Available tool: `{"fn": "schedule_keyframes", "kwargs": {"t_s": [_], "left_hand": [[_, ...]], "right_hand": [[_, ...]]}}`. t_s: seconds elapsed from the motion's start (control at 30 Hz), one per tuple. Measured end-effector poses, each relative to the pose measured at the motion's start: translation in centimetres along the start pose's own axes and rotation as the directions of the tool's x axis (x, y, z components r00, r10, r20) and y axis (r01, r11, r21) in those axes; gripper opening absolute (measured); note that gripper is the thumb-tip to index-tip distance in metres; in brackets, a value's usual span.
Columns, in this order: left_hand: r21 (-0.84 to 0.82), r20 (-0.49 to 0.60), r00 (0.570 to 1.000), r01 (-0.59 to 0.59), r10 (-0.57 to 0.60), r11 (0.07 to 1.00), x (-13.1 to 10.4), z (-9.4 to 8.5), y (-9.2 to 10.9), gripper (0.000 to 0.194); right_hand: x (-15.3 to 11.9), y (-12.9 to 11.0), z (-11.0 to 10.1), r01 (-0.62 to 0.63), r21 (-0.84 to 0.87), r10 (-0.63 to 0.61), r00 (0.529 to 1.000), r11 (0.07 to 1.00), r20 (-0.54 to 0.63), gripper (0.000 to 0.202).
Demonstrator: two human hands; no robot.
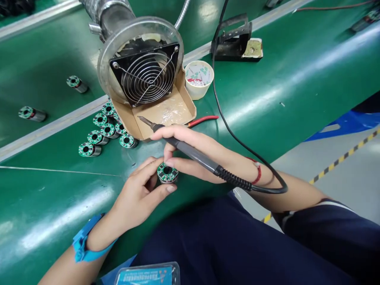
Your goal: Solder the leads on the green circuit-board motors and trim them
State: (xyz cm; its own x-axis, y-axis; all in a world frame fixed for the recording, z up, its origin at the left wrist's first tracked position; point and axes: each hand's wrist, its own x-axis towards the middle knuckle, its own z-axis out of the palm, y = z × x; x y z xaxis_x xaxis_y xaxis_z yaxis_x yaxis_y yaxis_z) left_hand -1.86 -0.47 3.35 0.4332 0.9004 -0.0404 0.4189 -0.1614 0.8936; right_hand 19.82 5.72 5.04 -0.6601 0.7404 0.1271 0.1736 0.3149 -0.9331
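A small motor with a round green circuit board on top [167,173] stands near the bench's front edge. My left hand [144,190] is closed around its side, thumb in front and fingers behind. In my right hand [196,152] lies a soldering iron [196,155], its tip pointing up and left over a cardboard tray [133,126]. The right thumb and a fingertip meet at the board's upper edge; whether they pinch a wire there I cannot make out. The iron's black cord [219,99] loops past my right wrist.
A fume extractor fan [151,81] stands behind the tray. Several similar motors [108,130] are grouped to the left. Red-handled pliers [204,119], a white tub [198,93] and a soldering iron stand with sponge [234,49] are at right. A plastic box [148,275] is by my lap.
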Motion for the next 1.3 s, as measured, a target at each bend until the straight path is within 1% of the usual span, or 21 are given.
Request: {"fn": "schedule_keyframes", "kwargs": {"t_s": [0.13,0.3,0.37,0.47,0.5,0.57,0.63,0.7,0.73,0.77,0.8,0.83,0.87,0.93,1.0,1.03,1.07,1.1,1.2,1.23,1.3], "left_hand": [[-0.003,-0.009,1.000,0.006,-0.006,1.000,0.1,-0.1,-0.1,0.043],[-0.009,0.020,1.000,0.002,-0.002,1.000,0.2,-0.2,-0.4,0.048],[0.016,0.026,1.000,-0.003,0.003,1.000,0.4,-0.1,-0.6,0.047],[0.128,-0.019,1.000,-0.018,0.020,0.992,0.6,0.3,-0.7,0.037],[0.194,-0.052,0.998,-0.019,0.030,0.981,0.6,0.5,-0.6,0.033],[0.332,-0.108,0.993,0.000,0.038,0.943,0.7,0.6,-0.4,0.029],[0.412,-0.106,0.994,0.029,0.016,0.911,1.0,0.0,-0.2,0.033],[0.433,-0.109,0.994,0.069,-0.024,0.899,1.6,-2.0,-0.4,0.039],[0.435,-0.159,0.986,0.119,-0.054,0.893,2.1,-3.6,-0.7,0.040],[0.434,-0.249,0.965,0.188,-0.083,0.881,2.7,-5.6,-1.2,0.038],[0.421,-0.383,0.915,0.295,-0.126,0.858,3.5,-7.7,-1.9,0.035],[0.381,-0.535,0.827,0.420,-0.174,0.824,4.3,-10.1,-2.9,0.033],[0.326,-0.663,0.720,0.524,-0.205,0.787,5.2,-12.4,-4.1,0.034],[0.275,-0.747,0.624,0.606,-0.231,0.747,7.2,-16.6,-7.0,0.053],[0.221,-0.786,0.560,0.651,-0.263,0.726,9.1,-19.6,-10.0,0.081],[0.201,-0.794,0.543,0.659,-0.274,0.725,10.0,-20.7,-11.4,0.091],[0.189,-0.793,0.540,0.658,-0.283,0.729,10.7,-21.4,-12.7,0.093],[0.183,-0.789,0.544,0.653,-0.287,0.735,11.3,-22.0,-13.7,0.087],[0.182,-0.780,0.559,0.631,-0.279,0.754,12.3,-22.7,-15.0,0.046],[0.185,-0.779,0.564,0.622,-0.273,0.761,12.2,-22.8,-15.0,0.035],[0.191,-0.772,0.579,0.603,-0.260,0.774,11.4,-22.4,-14.4,0.023]], "right_hand": [[0.2,-0.5,0.4,0.022,-0.027,-0.023,0.999,0.999,-0.037,0.036],[-0.2,-0.2,0.8,0.092,-0.211,-0.101,0.994,0.973,-0.033,0.028],[-0.5,0.3,1.1,0.107,-0.149,-0.116,0.992,0.983,-0.055,0.028],[-1.0,1.1,1.9,0.102,-0.019,-0.104,0.981,0.995,-0.165,0.034],[-1.2,1.3,2.2,0.092,-0.044,-0.100,0.975,0.995,-0.201,0.042],[-1.6,1.8,3.0,0.077,-0.217,-0.129,0.963,0.973,-0.236,0.056],[-1.8,2.6,3.7,0.061,-0.432,-0.172,0.960,0.900,-0.222,0.054],[-1.8,3.6,4.0,0.029,-0.577,-0.182,0.961,0.816,-0.209,0.043],[-1.7,4.1,4.1,0.018,-0.620,-0.183,0.962,0.784,-0.204,0.041],[-1.6,4.6,4.1,0.020,-0.648,-0.185,0.964,0.762,-0.188,0.042],[-1.5,5.0,4.1,0.038,-0.662,-0.193,0.968,0.748,-0.161,0.044],[-1.3,5.3,4.1,0.066,-0.668,-0.204,0.970,0.741,-0.130,0.046],[-1.2,5.5,4.1,0.095,-0.668,-0.218,0.971,0.738,-0.102,0.048],[-1.2,5.4,4.1,0.129,-0.673,-0.246,0.966,0.729,-0.082,0.049],[-1.3,5.1,4.2,0.113,-0.693,-0.267,0.956,0.712,-0.118,0.047],[-1.3,4.9,4.3,0.094,-0.707,-0.275,0.950,0.701,-0.147,0.045],[-1.3,4.7,4.4,0.072,-0.722,-0.278,0.945,0.688,-0.170,0.043],[-1.4,4.5,4.4,0.052,-0.741,-0.279,0.942,0.669,-0.186,0.040],[-1.2,4.0,4.5,0.027,-0.812,-0.259,0.954,0.582,-0.153,0.035],[-1.0,3.8,4.5,0.040,-0.838,-0.252,0.960,0.544,-0.118,0.034],[-0.7,3.5,4.6,0.085,-0.874,-0.242,0.970,0.478,-0.038,0.031]]}}
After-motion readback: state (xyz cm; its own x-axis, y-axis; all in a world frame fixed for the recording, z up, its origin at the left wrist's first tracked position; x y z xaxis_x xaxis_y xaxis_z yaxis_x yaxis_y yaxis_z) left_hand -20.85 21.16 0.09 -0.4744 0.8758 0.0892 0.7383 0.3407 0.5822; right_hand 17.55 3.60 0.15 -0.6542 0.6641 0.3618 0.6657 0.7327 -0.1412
